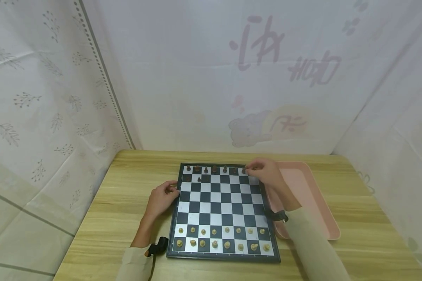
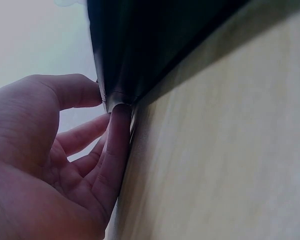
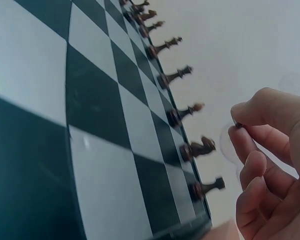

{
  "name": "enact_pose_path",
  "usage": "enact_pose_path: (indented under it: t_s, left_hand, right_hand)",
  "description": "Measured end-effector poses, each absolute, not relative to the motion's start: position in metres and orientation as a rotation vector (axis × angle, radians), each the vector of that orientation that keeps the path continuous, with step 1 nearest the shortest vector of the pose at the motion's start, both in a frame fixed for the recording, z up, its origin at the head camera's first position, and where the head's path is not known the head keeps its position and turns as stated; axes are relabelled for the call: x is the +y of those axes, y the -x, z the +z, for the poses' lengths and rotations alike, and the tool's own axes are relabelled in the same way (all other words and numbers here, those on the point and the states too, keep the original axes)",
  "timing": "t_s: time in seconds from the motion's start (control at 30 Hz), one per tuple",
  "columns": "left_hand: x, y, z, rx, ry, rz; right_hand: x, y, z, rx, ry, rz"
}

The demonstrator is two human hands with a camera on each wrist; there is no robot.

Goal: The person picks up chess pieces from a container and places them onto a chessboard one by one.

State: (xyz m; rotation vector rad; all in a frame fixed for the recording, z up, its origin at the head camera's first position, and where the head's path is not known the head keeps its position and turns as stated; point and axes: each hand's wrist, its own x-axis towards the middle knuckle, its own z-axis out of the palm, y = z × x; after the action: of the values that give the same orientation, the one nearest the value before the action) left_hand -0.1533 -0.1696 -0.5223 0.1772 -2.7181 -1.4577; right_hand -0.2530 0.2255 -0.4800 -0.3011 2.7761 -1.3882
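Note:
A black-and-white chessboard (image 1: pixel 220 199) lies on the table. At its left edge, my left hand (image 1: pixel 163 199) holds the rim between thumb and fingers, as the left wrist view shows. Over the far right corner is my right hand (image 1: pixel 265 171), pinching a small dark chess piece (image 3: pixel 238 126) between thumb and index finger; most of that piece is hidden. Beside this hand stand a dark rook (image 3: pixel 210 186) and a dark knight (image 3: pixel 200 148) on the far row. Two dark pawns, one of them this pawn (image 1: pixel 199 180), stand in front of that row at the left.
Cream-coloured pieces (image 1: pixel 226 245) fill the two rows nearest me. A pink tray (image 1: pixel 323 210) lies right of the board, partly under my right forearm. The wooden table (image 1: pixel 119 187) is bounded by a patterned cloth (image 1: pixel 183 97) at the back and sides.

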Motion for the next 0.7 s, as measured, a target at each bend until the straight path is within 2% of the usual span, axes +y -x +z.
enact_pose_path:
  t_s: [0.7]
  left_hand:
    - [-0.170,0.154,-0.521,-2.725,-0.178,-1.451]
  right_hand:
    - [0.172,0.243,-0.476,2.803,0.481,-1.229]
